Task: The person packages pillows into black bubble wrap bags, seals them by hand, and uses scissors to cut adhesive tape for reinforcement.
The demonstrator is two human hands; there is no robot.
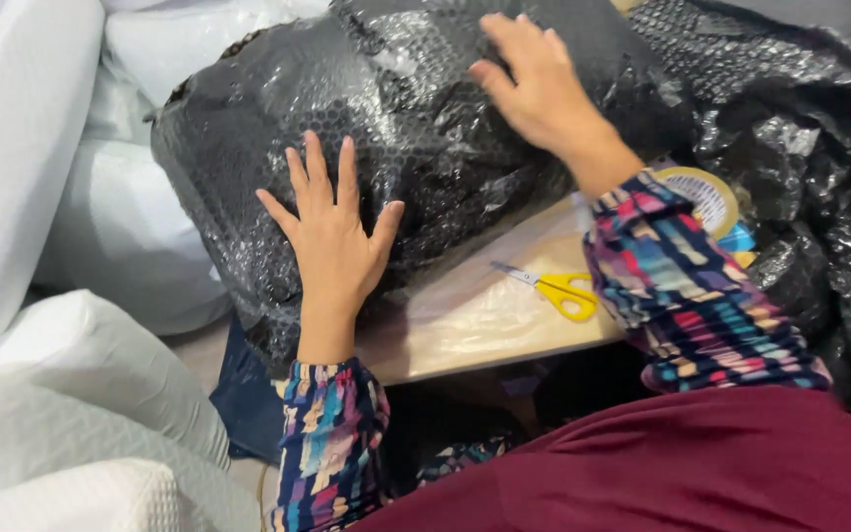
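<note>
Bubble-wrapped bundle (416, 128) fills the upper middle of the frame, overhanging the surface (475, 325). My left hand (332, 232) lies spread flat on it, my right hand (539, 84) open on top — gripping nothing. Slick wrap could slide off the edge — nothing pins it.

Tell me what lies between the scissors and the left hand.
In the head view, only bare tabletop under a clear plastic sheet separates the scissors from the left hand, which rests flat on the black bubble-wrapped bundle.
</note>
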